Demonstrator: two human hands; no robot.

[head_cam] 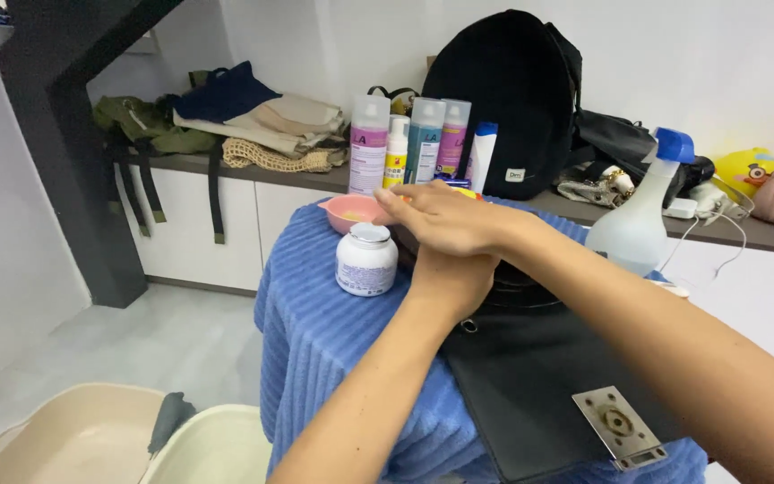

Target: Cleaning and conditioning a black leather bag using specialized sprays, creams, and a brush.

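Observation:
My right hand [441, 220] reaches in from the right and lies flat, fingers together, across the top of my left hand [450, 282]. Its fingertips end beside a pink bowl [351, 211]. A small orange and yellow thing [465, 192] peeks out from under it; which hand holds it is hidden. My left hand comes up from below with its fingers covered, resting over a black bag [530, 358] with a metal plate [620, 426]. A white jar with a silver lid [366, 260] stands just left of both hands on the blue towel-covered table [324, 350].
Several spray cans and bottles [418, 143] stand behind the bowl, in front of a large black backpack [503, 99]. A blue-topped spray bottle [642, 215] is at the right. Folded bags and clothes [235, 121] lie on a white cabinet shelf. Two beige basins [91, 439] sit on the floor.

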